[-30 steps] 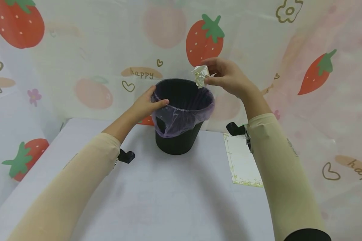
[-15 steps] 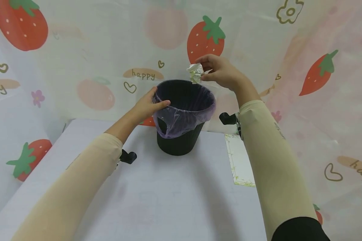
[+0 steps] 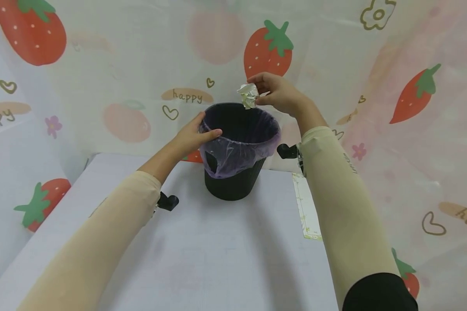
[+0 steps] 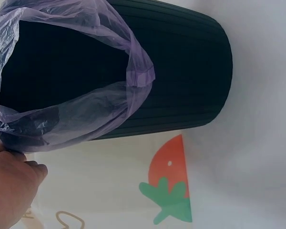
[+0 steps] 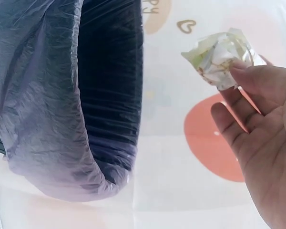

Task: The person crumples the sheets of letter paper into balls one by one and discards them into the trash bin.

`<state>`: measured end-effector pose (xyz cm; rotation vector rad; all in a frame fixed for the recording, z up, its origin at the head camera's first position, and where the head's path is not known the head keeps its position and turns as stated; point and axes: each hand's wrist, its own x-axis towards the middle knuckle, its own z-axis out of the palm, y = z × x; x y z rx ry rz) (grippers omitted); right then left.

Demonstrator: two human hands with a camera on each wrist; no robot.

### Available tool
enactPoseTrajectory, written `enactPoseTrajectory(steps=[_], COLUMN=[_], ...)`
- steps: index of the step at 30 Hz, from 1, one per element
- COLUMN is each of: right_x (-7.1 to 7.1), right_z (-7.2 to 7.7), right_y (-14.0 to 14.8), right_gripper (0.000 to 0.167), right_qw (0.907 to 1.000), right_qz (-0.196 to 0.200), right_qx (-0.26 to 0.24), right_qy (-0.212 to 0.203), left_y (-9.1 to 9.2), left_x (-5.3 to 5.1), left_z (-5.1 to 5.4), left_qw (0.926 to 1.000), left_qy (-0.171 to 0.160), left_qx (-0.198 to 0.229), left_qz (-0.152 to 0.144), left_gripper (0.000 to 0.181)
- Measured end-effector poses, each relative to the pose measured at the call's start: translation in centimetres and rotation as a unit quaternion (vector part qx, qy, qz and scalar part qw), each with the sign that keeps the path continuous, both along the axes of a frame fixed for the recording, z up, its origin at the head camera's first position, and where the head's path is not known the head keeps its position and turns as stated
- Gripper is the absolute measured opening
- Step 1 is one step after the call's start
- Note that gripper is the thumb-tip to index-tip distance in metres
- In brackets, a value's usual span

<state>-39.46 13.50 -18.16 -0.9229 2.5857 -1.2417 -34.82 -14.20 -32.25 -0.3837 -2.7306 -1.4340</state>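
A black trash can point(image 3: 231, 188) lined with a thin purple plastic bag point(image 3: 233, 157) stands on the white table, its mouth turned partly towards me. My left hand point(image 3: 188, 136) grips the left side of its rim, thumb at the mouth and fingers on the outer side; in the left wrist view that hand point(image 4: 14, 183) shows at the lower left corner. Above the far right part of the rim, my right hand point(image 3: 278, 95) pinches a crumpled ball of paper point(image 3: 248, 95) between thumb and fingers. The right wrist view shows the crumpled paper point(image 5: 221, 59), whitish with green and brown marks, apart from the can.
A white sheet with a patterned border point(image 3: 307, 207) lies on the table point(image 3: 210, 259) at the right, partly hidden by my right sleeve point(image 3: 342, 207). Behind the can hangs a backdrop point(image 3: 140, 52) printed with strawberries, close to the table's far edge.
My right hand has moved left with the crumpled paper, bringing it further over the can's far rim. The left hand keeps its hold on the rim, and the view has shifted slightly.
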Motion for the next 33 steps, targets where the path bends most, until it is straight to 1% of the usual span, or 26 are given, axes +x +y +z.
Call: enactPoseTrajectory(steps=[5, 7, 10, 12, 14, 16, 19, 25, 29, 33], right_x=[-0.3, 0.1, 1.3, 1.8, 1.9, 1.7, 2.0, 3.9, 5.4, 6.7], right_z=[0.1, 0.2, 0.6, 0.7, 0.6, 0.2, -0.2, -1.2, -2.1, -2.8], right_y=[-0.2, -0.4, -0.6, -0.6, -0.4, 0.0, 0.8, 2.9, 4.3, 5.4], right_gripper=[0.060, 0.062, 0.063, 0.063, 0.063, 0.063, 0.063, 0.057, 0.054, 0.052], right_qw=[0.9998, 0.9997, 0.9995, 0.9995, 0.9993, 0.9989, 0.9971, 0.9930, 0.9908, 0.9899], right_qz=[0.002, 0.000, -0.008, -0.009, -0.009, -0.007, -0.008, -0.016, -0.023, -0.029], right_qx=[0.016, 0.026, 0.031, 0.031, 0.034, 0.040, 0.055, 0.058, 0.057, 0.046], right_qy=[0.007, 0.007, 0.003, 0.004, 0.013, 0.022, 0.051, 0.101, 0.121, 0.131], left_y=[0.1, 0.2, 0.2, 0.2, 0.2, 0.2, 0.1, 0.0, 0.0, 0.1], left_x=[0.0, 0.0, 0.0, 0.1, 0.1, 0.1, 0.3, 0.5, 0.3, 0.1], left_z=[0.0, 0.0, -0.1, -0.1, -0.1, -0.1, 0.0, 0.1, -0.1, -0.4], left_qw=[1.0000, 0.9999, 0.9999, 0.9998, 0.9998, 0.9998, 0.9999, 1.0000, 0.9999, 0.9999], left_qy=[-0.007, -0.009, -0.010, -0.009, -0.008, -0.007, -0.007, -0.003, 0.003, 0.013], left_qx=[0.004, 0.006, 0.011, 0.015, 0.016, 0.015, 0.010, 0.004, 0.004, 0.007], left_qz=[-0.001, -0.002, -0.004, -0.005, -0.005, -0.005, -0.003, -0.006, -0.010, -0.008], left_gripper=[0.110, 0.110, 0.111, 0.110, 0.110, 0.109, 0.109, 0.110, 0.110, 0.112])
